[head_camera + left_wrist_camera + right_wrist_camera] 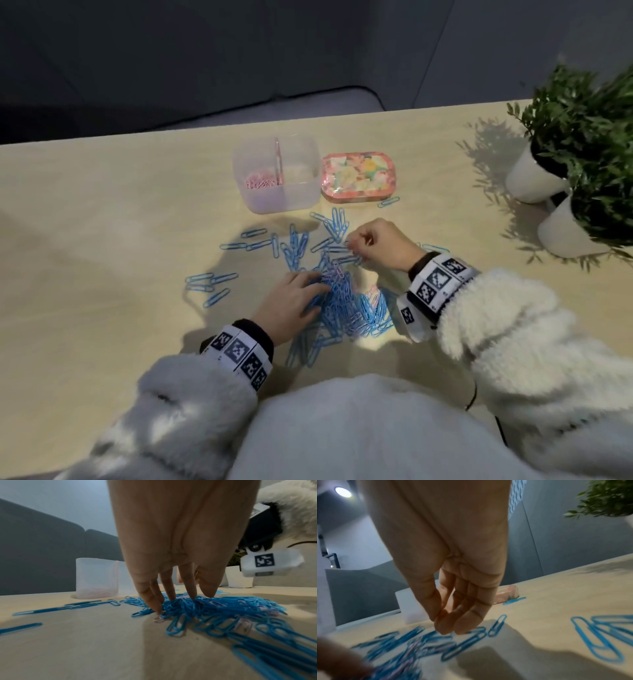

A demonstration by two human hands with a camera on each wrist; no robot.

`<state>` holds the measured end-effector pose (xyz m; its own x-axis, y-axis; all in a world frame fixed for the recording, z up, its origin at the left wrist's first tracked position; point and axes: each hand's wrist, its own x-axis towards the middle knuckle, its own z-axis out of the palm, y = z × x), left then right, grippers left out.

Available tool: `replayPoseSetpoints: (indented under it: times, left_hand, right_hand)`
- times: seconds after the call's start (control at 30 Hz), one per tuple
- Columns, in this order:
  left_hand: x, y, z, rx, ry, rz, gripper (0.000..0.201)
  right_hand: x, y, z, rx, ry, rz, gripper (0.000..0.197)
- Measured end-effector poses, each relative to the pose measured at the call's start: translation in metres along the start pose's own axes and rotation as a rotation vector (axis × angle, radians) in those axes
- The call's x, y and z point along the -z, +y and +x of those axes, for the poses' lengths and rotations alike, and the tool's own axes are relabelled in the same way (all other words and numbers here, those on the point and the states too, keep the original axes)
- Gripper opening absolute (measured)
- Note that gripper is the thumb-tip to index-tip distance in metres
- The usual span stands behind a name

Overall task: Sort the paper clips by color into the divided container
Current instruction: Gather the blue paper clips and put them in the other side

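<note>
Worktop [102, 240]: pale wood, carrying everything; lit from the near side, so hand shadows fall across the clips.
Potted plants [582, 113]: two, in white pots at the far right corner, well apart from the work.
Divided container [277, 171]: clear plastic, open-topped, at the far middle within reach of either hand; pink divider down the centre; pink clips lying in the left compartment, right compartment apparently bare, probably kept for blue.
Lid [358, 174]: floral, set flat just right of the container, likely parked there to leave the top open.
Paper clip pile [346, 301]: mostly blue, a few pink mixed in, heaped between the hands; loose blue clips [212, 284] scattered left and beyond, seemingly spread out to expose the pink ones.
Left hand [291, 305]: fingers [154, 601] straight and spread, tips pressed into the left edge of the pile, gripping nothing; probably steadying or raking the heap.
Right hand [380, 243]: at the pile's far right edge, fingers [467, 623] bunched with thumb against fingertips just over blue clips; whether a clip sits in the pinch cannot be told.
Progress: early to midway, judging by the large unsorted heap.
</note>
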<state>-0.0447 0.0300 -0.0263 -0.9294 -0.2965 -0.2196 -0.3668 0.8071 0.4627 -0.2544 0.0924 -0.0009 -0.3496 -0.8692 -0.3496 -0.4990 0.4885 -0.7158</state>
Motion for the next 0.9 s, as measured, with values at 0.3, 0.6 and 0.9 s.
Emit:
replayPoseSetpoints:
  times: [0.3,0.6,0.9]
  left_hand:
    - [0.003,-0.009,-0.009,0.079,-0.006,-0.011,0.024]
    - [0.017,-0.021,0.002,0.163,0.158,-0.008,0.014]
    - [0.023,-0.021,0.050,0.222,0.162,-0.005,0.027]
  right_hand:
    - [-0.041,0.002,-0.004,-0.073,-0.023,-0.178,0.015]
    - [-0.011,0.033,-0.014,-0.152,0.040,0.167,0.023]
    - [-0.008,0.023,-0.012,-0.228,0.073,0.413,0.032]
